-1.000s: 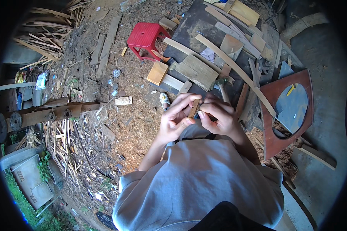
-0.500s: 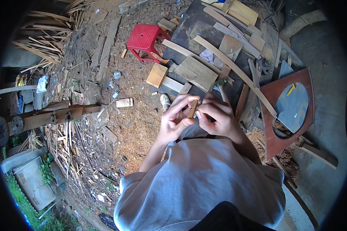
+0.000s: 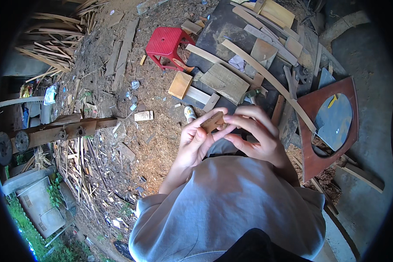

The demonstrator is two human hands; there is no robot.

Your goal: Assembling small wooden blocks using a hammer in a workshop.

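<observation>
My left hand (image 3: 194, 139) is closed on a small brown wooden block (image 3: 212, 122), thumb on the near side and fingers behind it. At the block's right end, the fingertips of my right hand (image 3: 258, 135) come up against it, with the thumb held apart below. A dark line or mark shows on the block's face. Just beyond my right hand lies a hammer (image 3: 251, 94), its handle mostly hidden by the hand. Ahead on the dark work surface (image 3: 212, 46) rests a wide grey-brown board (image 3: 225, 83).
A red plastic stool (image 3: 165, 40) stands ahead left, near a brush with an orange handle (image 3: 184, 65). Long curved wooden strips (image 3: 266, 76) cross the work surface. To the right leans a reddish-brown panel (image 3: 308, 126) with an oval opening. Wood scraps (image 3: 78, 163) litter the left ground.
The wooden block has turned from nearly upright to a flatter slant, its broad face showing. My right hand's fingers have loosened from their pinch and spread, the thumb moving away.
</observation>
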